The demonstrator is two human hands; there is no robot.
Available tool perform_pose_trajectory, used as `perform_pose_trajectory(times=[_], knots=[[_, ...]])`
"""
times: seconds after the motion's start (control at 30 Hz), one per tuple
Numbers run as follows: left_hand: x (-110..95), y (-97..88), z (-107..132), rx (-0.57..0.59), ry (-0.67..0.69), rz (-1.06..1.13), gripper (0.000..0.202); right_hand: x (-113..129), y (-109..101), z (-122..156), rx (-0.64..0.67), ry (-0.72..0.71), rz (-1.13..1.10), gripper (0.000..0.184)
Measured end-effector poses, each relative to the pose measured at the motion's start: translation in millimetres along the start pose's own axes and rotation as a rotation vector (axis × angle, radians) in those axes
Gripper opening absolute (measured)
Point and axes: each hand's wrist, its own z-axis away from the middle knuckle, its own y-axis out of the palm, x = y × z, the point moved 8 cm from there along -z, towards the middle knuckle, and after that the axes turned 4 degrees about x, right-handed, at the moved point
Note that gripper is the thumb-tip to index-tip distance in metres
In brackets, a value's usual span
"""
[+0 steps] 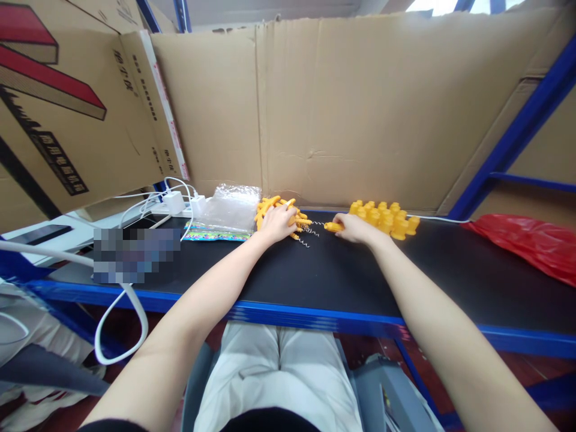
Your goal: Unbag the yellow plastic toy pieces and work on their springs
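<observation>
My left hand (279, 223) lies over a pile of yellow corkscrews (267, 207), with its fingers curled round one at the pile's right side. Several thin metal spirals (311, 230) stick out to the right of these fingers. In my right hand (353, 229) a small yellow plastic piece (333, 227) is pinched, its end pointing left. One spiral reaches close to that end; whether they touch I cannot tell. Just beyond my right hand, several yellow plastic pieces (387, 217) stand upright in a tight group.
Clear plastic bags (229, 207) lie left of the pile on a colourful packet (218, 233). White chargers and cables (174, 203) sit further left, near a blurred-out patch. A red plastic bag (531, 243) lies at the right. Cardboard (360, 114) walls the black table (297, 282) at the back.
</observation>
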Motion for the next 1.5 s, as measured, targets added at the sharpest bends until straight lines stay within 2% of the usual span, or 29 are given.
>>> perform_pose_trajectory(times=[0.2, 0.43, 0.73, 1.0, 1.13, 1.3, 1.5], knots=[[-1, 3.9, -2, 0.018, 0.027, 0.006, 0.033, 17, -4, 6, -0.011, -0.087, -0.055, 0.020], [-1, -1.6, 0, -0.004, 0.016, 0.014, 0.032, 0, -6, 5, -0.021, 0.020, 0.032, 0.022], [-7, -1.5, 0, -0.038, 0.103, 0.041, 0.030, 36, -12, 9, -0.108, -0.320, -0.203, 0.028], [-3, -7.1, 3, 0.049, 0.023, 0.057, 0.031, 41, -13, 10, -0.110, -0.421, -0.355, 0.031], [-1, -10.3, 3, 0.075, -0.008, 0.055, 0.032, 35, -8, 7, -0.059, -0.387, -0.492, 0.034], [3, -9.7, 2, 0.083, -0.021, 0.073, 0.032, 16, -2, 3, 0.044, -0.291, -0.704, 0.052], [3, -12.7, 4, 0.073, -0.015, 0.086, 0.032, 14, 3, 5, 0.146, -0.245, -1.039, 0.035]])
